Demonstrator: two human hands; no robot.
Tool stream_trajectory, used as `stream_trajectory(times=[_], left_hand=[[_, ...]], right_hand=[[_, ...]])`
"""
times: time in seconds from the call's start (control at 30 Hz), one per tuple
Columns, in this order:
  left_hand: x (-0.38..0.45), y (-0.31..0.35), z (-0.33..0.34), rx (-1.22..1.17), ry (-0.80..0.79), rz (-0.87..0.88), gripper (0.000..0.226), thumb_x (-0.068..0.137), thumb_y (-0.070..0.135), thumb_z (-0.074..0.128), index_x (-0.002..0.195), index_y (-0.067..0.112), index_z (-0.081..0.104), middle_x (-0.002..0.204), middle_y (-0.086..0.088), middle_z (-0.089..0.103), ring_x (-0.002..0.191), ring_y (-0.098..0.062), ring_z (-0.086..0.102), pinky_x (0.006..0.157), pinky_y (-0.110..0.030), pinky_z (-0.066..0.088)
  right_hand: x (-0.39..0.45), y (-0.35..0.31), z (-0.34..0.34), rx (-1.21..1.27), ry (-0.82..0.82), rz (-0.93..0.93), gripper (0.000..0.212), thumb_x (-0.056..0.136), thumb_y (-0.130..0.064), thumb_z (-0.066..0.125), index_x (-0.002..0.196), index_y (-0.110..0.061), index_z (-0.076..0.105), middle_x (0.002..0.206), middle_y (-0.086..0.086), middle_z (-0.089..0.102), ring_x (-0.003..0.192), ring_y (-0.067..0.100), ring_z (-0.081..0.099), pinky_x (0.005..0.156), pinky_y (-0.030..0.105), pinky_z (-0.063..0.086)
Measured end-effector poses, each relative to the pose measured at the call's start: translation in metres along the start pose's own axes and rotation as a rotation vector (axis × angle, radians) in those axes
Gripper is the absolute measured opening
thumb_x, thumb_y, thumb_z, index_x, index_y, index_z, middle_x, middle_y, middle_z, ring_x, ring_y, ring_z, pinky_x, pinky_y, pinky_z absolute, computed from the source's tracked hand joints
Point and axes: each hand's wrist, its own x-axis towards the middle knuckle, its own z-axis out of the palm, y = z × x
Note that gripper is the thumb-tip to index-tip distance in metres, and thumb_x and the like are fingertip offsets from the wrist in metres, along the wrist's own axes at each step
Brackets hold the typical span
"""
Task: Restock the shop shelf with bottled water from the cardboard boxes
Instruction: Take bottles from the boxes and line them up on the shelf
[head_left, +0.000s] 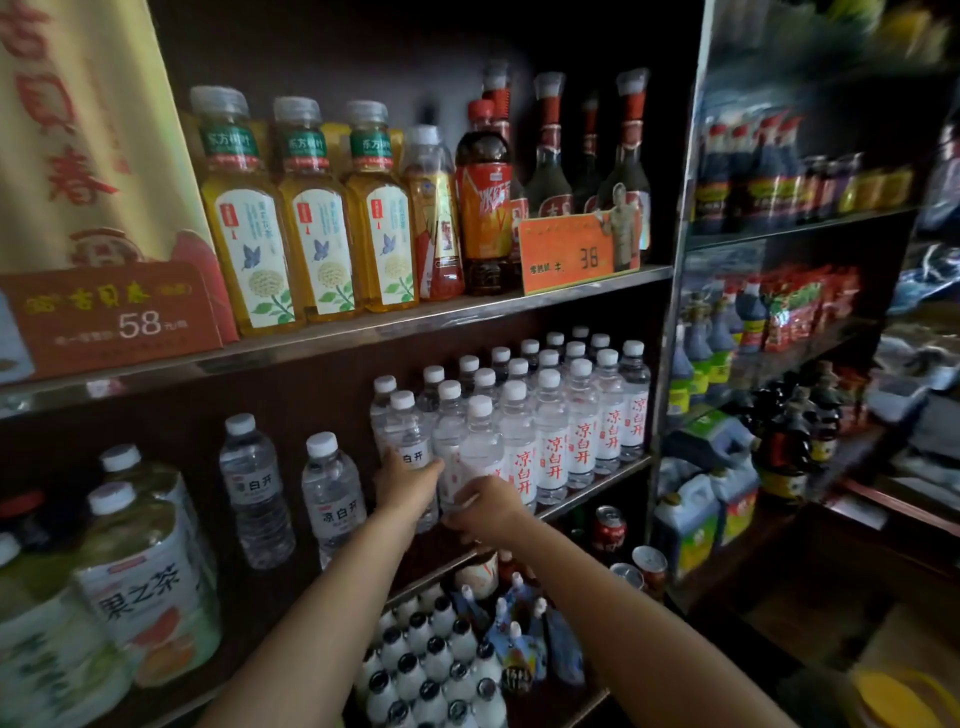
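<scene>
Both arms reach to the middle shelf (613, 480). The left hand (408, 486) curls around a water bottle (408, 436) low on its label, at the left edge of the packed rows of bottled water (561, 415). The right hand (488, 506) grips the base of the neighbouring bottle (480, 441) (white cap, label turned away). Two loose bottles (291, 499) stand further left.

The water bottles (550, 431) are clear, glossy plastic with smooth white caps and paper-like labels. Above them, the shelf (363, 327) has a shiny metal front edge and a dark matt back panel. On that shelf, right of the tea bottles (311, 218), stands a matt orange card price sign (576, 254).
</scene>
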Motion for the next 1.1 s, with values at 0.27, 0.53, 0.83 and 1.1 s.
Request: stream_trajectory(times=[0.27,0.53,0.83,1.1], left_hand=[[-0.111,0.019,0.006,-0.033,-0.196,-0.034,0.024,0.085,0.024,0.066,0.103,0.008,0.062,0.106,-0.015,0.064,0.099,-0.03,0.06,0.085,-0.035,0.047],[-0.267,0.036,0.081,0.17,-0.607,0.04,0.011,0.092,0.024,0.059,0.096,0.013,0.063,0.098,-0.006,0.063,0.084,-0.018,0.061,0.061,-0.025,0.037],[-0.488,-0.014,0.248,0.365,-1.12,0.116,0.036,0.091,0.021,0.062,0.122,0.005,0.054,0.105,-0.01,0.06,0.072,-0.01,0.057,0.047,-0.016,0.041],[-0.662,-0.088,0.353,0.542,-1.484,0.127,0.045,0.084,0.031,0.069,0.124,0.015,0.053,0.118,-0.002,0.057,0.096,-0.012,0.057,0.067,-0.02,0.045]], right_hand=[[-0.099,0.066,-0.064,0.011,0.034,0.106,0.009,0.081,-0.018,0.072,0.082,-0.009,0.069,0.062,-0.001,0.06,0.052,0.009,0.057,0.056,0.028,0.055],[-0.263,0.171,-0.133,0.007,0.18,0.336,0.015,0.083,-0.023,0.068,0.071,-0.018,0.061,0.069,0.002,0.061,0.058,0.011,0.058,0.062,0.028,0.055],[-0.5,0.326,-0.165,0.087,0.405,0.703,0.018,0.08,-0.026,0.072,0.069,-0.018,0.061,0.079,0.007,0.063,0.066,0.017,0.059,0.062,0.032,0.053],[-0.681,0.455,-0.137,0.284,0.629,1.055,0.035,0.076,-0.032,0.077,0.104,-0.013,0.067,0.103,0.004,0.068,0.091,0.017,0.064,0.076,0.029,0.055]])
